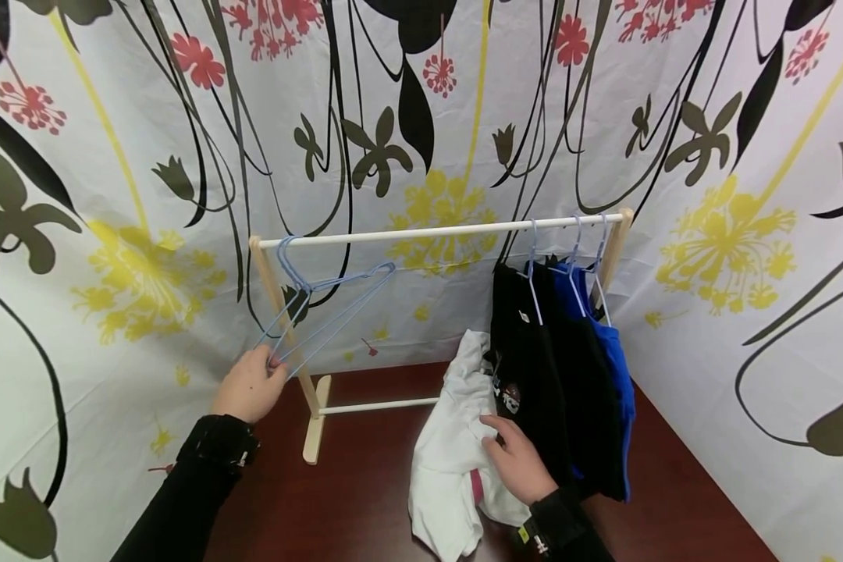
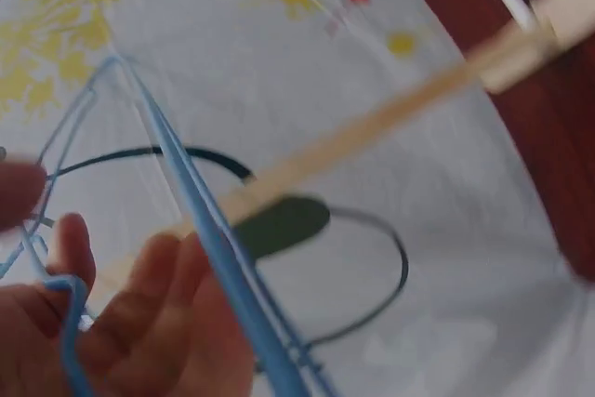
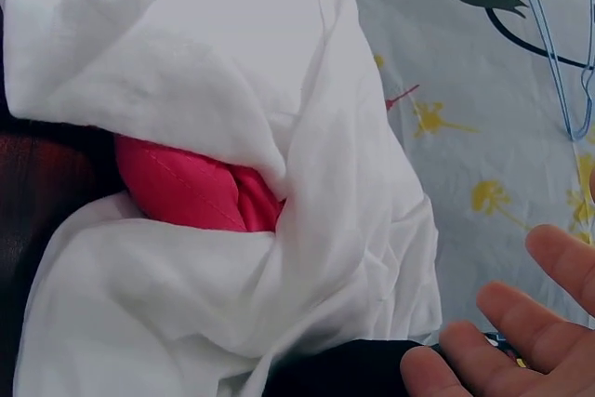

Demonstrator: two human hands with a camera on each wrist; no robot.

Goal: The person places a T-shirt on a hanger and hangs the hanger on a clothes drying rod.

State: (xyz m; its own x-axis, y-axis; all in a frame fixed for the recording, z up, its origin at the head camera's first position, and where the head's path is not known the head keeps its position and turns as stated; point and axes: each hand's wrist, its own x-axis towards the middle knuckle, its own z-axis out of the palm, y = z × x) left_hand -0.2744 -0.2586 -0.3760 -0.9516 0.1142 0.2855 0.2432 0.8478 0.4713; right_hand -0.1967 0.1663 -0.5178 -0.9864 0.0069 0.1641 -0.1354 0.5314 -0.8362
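Fingers [image 2: 139, 295] of the left hand [image 1: 249, 386] are curled round the lower wires of the pale blue hangers [image 1: 323, 312], pinching them at the bottom corner; these empty hangers look like two, though the wires overlap and the exact count is hard to tell. Their hooks sit over the left end of the white rail [image 1: 435, 231] of the small wooden clothes rack [image 1: 314, 425], which stands on the dark red bench [image 1: 365, 499]. Over on the right, the right hand [image 1: 518, 460] lies with fingers [image 3: 507, 309] relaxed and slightly spread, resting on the crumpled white garment [image 1: 449, 445] heaped on the bench beside the rack; it grips nothing. One pink piece of cloth [image 3: 191, 188] peeks out from the white folds. At the rail's right end, three more hanger hooks [image 1: 574, 234] are counted, carrying two black garments [image 1: 548, 375] and one blue garment [image 1: 614, 367], hanging close together and touching the white heap. A floral curtain [image 1: 421, 117] wraps round behind everything.
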